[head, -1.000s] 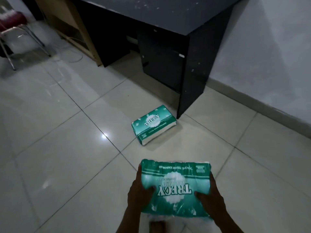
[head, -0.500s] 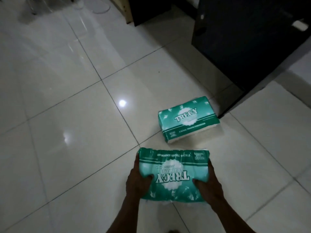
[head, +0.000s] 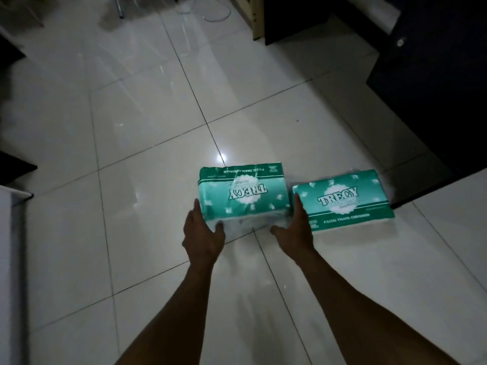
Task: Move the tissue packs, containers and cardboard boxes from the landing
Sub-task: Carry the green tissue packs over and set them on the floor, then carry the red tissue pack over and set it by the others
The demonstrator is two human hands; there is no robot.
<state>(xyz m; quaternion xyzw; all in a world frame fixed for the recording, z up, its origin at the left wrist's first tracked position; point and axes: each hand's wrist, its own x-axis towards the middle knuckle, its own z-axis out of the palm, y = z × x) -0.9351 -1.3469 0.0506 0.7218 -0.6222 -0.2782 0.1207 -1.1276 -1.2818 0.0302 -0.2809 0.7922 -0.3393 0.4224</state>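
Observation:
A green and white tissue pack [head: 242,193] sits low on the white tiled floor, its label upside down to me. My left hand [head: 201,233] holds its left end and my right hand [head: 295,230] holds its right end, thumbs curled under the near edge. A second green tissue pack [head: 342,204] lies flat on the floor just to the right, close beside the first one and next to my right hand.
A dark desk [head: 434,101] stands at the right, its corner just behind the second pack. A light wooden panel [head: 257,19] and metal chair legs [head: 120,9] are at the far top. Dark furniture edges [head: 15,167] show at the left.
I have bent down and forward, lowering the held pack to the floor beside the other pack. Both arms have stretched out further.

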